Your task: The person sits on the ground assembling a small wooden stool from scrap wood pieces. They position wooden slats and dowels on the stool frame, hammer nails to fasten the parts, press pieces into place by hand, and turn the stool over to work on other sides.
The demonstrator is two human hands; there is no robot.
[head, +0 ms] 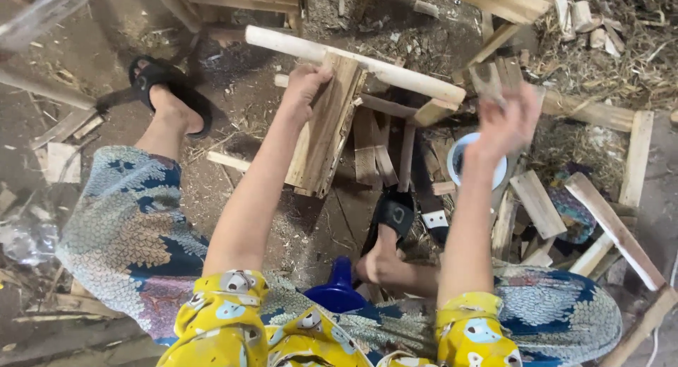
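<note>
My left hand (305, 88) grips the top of a wooden block assembly (326, 137) that stands upright on the ground. A long pale round stick (353, 62) runs through its top from upper left to right. My right hand (505, 123) is raised to the right, blurred by motion, closed around a small wooden piece (487, 77). A white round container with a blue rim (460, 158) lies on the ground just below my right hand, partly hidden by my wrist.
Cut wooden slats (537, 204) and scraps litter the dirt floor around my sandalled feet (392, 215). A long plank (613, 229) lies at right. Straw and chips (614, 49) pile at upper right. A blue plastic object (339, 289) sits between my knees.
</note>
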